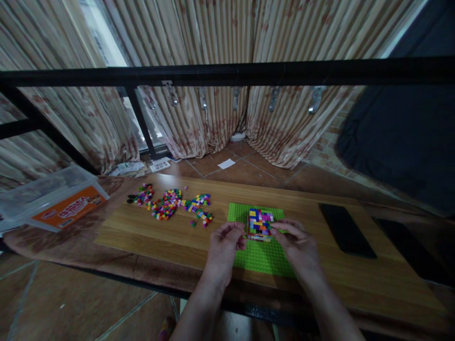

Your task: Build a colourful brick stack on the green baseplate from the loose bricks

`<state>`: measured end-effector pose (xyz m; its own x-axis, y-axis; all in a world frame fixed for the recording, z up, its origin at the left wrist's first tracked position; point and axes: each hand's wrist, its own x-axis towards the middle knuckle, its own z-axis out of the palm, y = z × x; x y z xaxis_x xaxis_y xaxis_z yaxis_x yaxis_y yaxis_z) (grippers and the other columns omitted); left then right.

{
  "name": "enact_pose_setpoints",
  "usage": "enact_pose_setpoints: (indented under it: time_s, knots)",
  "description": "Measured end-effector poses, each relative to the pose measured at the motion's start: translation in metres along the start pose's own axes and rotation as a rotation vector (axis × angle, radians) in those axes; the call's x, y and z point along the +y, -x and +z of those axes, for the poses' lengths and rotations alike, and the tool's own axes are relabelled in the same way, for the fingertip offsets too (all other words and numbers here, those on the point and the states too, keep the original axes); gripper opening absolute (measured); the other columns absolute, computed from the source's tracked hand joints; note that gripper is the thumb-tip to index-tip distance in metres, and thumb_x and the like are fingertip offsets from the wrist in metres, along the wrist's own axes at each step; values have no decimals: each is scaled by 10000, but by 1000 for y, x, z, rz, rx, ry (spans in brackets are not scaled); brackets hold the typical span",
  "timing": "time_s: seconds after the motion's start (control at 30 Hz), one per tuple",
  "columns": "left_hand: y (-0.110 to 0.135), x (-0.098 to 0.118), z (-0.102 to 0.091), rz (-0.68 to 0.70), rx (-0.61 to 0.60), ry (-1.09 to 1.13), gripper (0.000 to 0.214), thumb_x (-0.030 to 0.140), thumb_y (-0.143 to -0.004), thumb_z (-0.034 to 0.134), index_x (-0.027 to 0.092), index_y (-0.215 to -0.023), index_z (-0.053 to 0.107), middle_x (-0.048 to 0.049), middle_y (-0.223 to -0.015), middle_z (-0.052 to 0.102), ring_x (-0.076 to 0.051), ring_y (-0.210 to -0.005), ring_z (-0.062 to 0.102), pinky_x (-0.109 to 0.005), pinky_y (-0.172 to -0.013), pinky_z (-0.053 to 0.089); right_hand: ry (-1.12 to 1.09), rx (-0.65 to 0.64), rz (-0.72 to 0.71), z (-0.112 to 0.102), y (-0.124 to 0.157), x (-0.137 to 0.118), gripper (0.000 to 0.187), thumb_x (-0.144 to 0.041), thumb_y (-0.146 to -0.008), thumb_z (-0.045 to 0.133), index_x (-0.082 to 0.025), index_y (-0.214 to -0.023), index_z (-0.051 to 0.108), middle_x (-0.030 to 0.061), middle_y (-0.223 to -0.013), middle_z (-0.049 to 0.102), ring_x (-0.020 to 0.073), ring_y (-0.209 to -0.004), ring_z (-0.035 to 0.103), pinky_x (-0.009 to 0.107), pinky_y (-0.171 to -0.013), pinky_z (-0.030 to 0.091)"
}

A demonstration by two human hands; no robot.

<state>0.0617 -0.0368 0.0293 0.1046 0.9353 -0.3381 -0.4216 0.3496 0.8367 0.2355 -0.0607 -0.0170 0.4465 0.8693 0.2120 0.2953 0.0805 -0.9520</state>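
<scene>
A multicoloured block of small bricks (260,222) stands on a green baseplate (261,258) on the wooden board. My left hand (223,248) has its fingers curled against the block's left side. My right hand (296,244) pinches the block's right side with bent fingers. Both hands hold the block between them. A loose heap of small coloured bricks (170,202) lies spread on the board to the left, apart from both hands.
A clear plastic box with an orange label (53,199) sits at the far left. A black phone (346,229) lies right of the baseplate. A black metal rail (227,76) crosses above, with striped curtains behind. Tiled floor lies below.
</scene>
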Motion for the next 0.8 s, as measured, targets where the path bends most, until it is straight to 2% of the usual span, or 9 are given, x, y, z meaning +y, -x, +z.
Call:
enact_pose_setpoints:
  time_s: [0.23,0.4,0.53,0.8]
  knots:
    - [1,2,0,-8,1,-3,246,328,-592,768,133,-711,677,6,-621,601,-69,-514,519,-199,-513,408,-24,4,16,3,-3,2,188,-400,-648,760,-274,-787,768,56,-1008,618,227,-957,594,354,-758,510]
    - [1,4,-2,-3,-2,-5,251,315,-593,765,132,-743,681,1,-637,614,-74,-523,533,-200,-519,413,-268,46,181,11,-4,-2,195,-330,-568,803,-245,-735,747,29,-881,691,213,-870,620,380,-803,492]
    - [1,4,-2,-1,-1,-15,245,309,-596,761,132,-746,680,1,-644,616,-74,-526,536,-200,-520,414,-464,81,305,20,-3,-9,241,-273,-508,819,-229,-723,720,-1,-740,699,171,-700,617,338,-706,498]
    - [2,3,0,-13,-10,-15,235,309,-589,762,140,-731,682,2,-630,617,-78,-543,537,-198,-529,413,-524,131,306,28,-1,-7,252,-268,-516,803,-214,-727,675,-15,-722,673,157,-671,609,315,-674,488]
